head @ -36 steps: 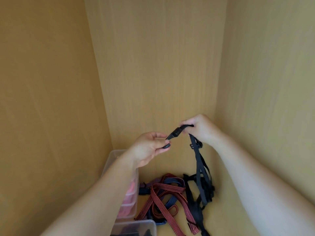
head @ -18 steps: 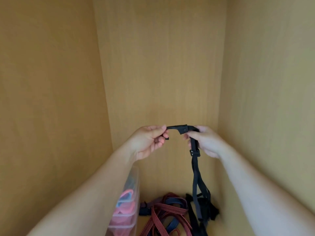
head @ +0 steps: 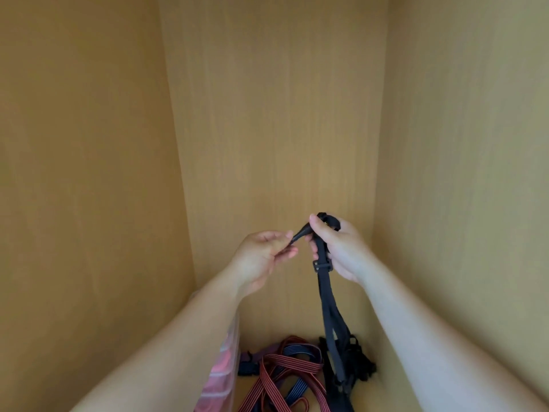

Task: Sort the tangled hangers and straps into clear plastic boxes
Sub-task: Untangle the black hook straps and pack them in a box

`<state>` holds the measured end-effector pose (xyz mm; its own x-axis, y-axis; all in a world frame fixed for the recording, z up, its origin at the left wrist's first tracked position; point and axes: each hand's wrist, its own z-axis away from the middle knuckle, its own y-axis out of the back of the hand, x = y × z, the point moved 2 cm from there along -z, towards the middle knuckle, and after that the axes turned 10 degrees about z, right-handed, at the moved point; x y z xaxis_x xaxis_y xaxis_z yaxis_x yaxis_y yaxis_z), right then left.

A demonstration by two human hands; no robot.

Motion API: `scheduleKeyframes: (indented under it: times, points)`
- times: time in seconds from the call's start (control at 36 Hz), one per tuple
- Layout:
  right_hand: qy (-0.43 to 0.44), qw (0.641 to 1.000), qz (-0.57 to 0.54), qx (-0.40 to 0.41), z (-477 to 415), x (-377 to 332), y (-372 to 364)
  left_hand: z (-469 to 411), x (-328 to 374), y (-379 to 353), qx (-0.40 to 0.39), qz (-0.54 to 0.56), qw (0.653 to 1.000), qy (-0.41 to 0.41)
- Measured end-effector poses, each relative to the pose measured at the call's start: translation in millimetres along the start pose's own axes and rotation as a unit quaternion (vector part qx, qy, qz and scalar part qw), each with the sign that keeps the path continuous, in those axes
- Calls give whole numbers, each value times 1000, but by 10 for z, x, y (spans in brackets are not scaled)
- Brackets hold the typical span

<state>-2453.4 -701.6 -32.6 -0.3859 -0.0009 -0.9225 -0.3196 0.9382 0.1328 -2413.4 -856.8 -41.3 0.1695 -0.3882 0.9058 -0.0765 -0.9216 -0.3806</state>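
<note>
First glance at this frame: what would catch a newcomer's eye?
Mid-frame, the left hand pinches one end of a black strap while the right hand grips it close by, the rest hanging down. At the bottom, red-striped straps lie tangled beside a clear plastic box.

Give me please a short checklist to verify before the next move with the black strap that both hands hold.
1. Left hand grip on the end of the black strap: ok, pinched in the fingertips.
2. Right hand grip: ok, fingers curled round the folded strap.
3. Strap free of the black tangle below: not ok, its lower part runs into it.
4. Strap clear of the red striped straps: cannot tell.
5. Clear plastic box open to receive: cannot tell, the left forearm hides most of it.
</note>
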Motion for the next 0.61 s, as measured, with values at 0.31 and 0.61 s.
scheduleKeyframes:
  times: [0.31,0.61]
  points:
    - [-109,990,84,-13,-14,-46,88,35,88,-4,14,-55,998,-35]
    - [-104,994,-10,4,13,-1,-38,-36,-25,25,77,-407,849,-328]
